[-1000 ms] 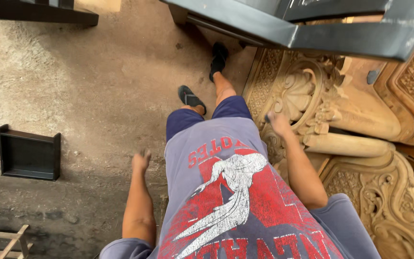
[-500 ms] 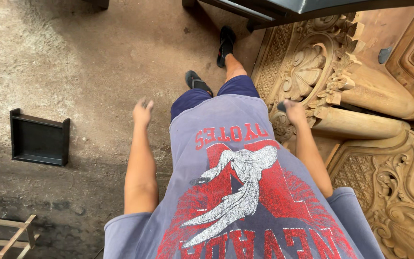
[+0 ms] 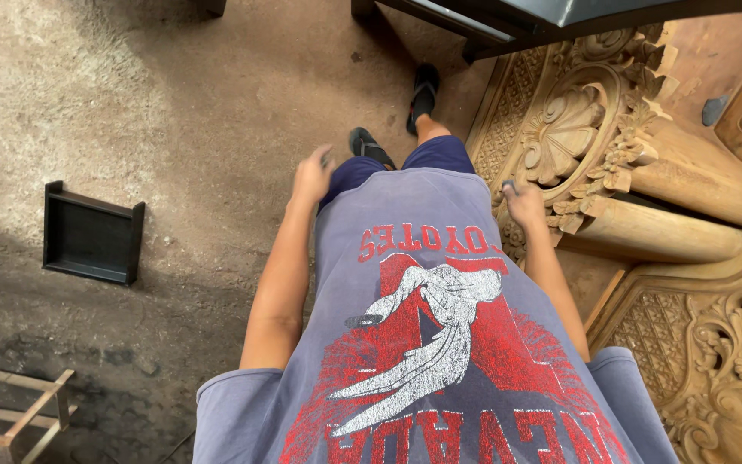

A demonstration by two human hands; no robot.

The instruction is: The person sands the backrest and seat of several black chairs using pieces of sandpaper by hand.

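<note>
Since half a second ago both of my arms have swung: my left hand [image 3: 313, 174] has come up and forward in front of my thigh, blurred with motion, and my right hand [image 3: 524, 203] has drifted further along the carved wood, while my feet have stepped on across the floor.

From the head view, the only one I have: my right hand is the nearer one to the work. It hangs just beside the carved wooden panel [image 3: 579, 129], over its leafy edge, and I cannot tell whether it touches the wood. Something small and grey shows at the fingertips; its grip looks loosely curled, but whether it pinches that thing I cannot tell. The panel lies to my right and a little ahead, its long axis running away from me, with a smooth round column [image 3: 654, 232] lying across it and a second carved panel [image 3: 714, 361] behind, close to my right elbow. My left hand is empty as far as I can see, grip loosely curled, well apart from any wood.

Counted: two carved panels, one column, one dark shallow tray [image 3: 92, 234] on the floor [image 3: 173, 103] to my left, one pale wooden frame [image 3: 10, 411] at the lower left corner, two black sandals [image 3: 424, 90] on my feet, and a dark metal frame [image 3: 508, 17] overhead in front.
</note>
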